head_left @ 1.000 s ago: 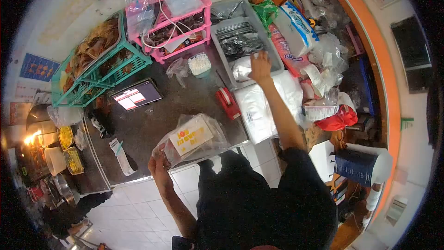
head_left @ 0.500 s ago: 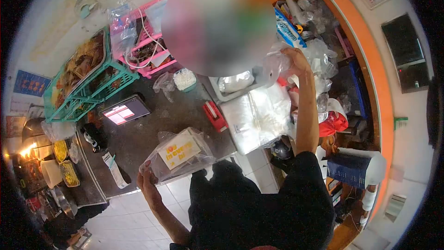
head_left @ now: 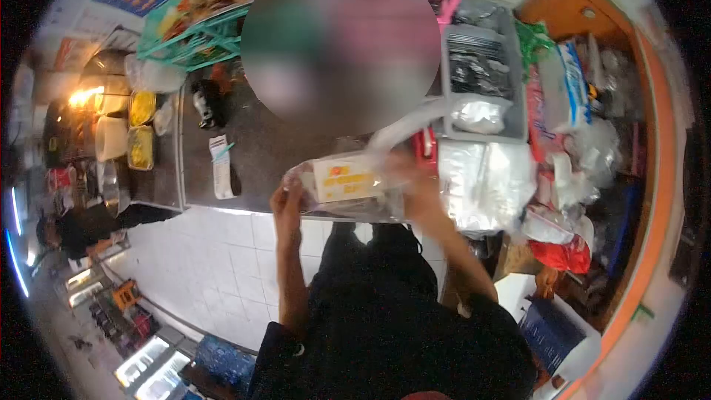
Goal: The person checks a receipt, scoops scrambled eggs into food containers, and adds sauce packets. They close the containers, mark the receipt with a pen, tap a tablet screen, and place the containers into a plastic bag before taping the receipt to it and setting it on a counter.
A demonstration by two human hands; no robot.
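Near the counter's front edge is a clear plastic bag (head_left: 305,178) with a white card with yellow lettering (head_left: 345,178) in it. My left hand (head_left: 287,204) grips the bag's left end with closed fingers. At the bag's right end is my right hand (head_left: 417,181), smeared by motion, its fingers unclear. A blurred strip of clear plastic (head_left: 407,124) extends up and right from beside my right hand. A red object (head_left: 425,147) lies just behind that hand, partly hidden. To the right sits a stack of clear plastic bags (head_left: 485,181).
A grey bin (head_left: 522,115) holds dark and clear packets behind the bag stack. Plastic packaging (head_left: 592,152) fills the right side. A white paper strip (head_left: 221,167) and yellow food containers (head_left: 141,146) are at left. A green basket (head_left: 189,44) stands at the back left.
My right hand has come from the packaging at the right to the bag beside my left hand. A strip of plastic now shows near it. The view has turned and shifted.
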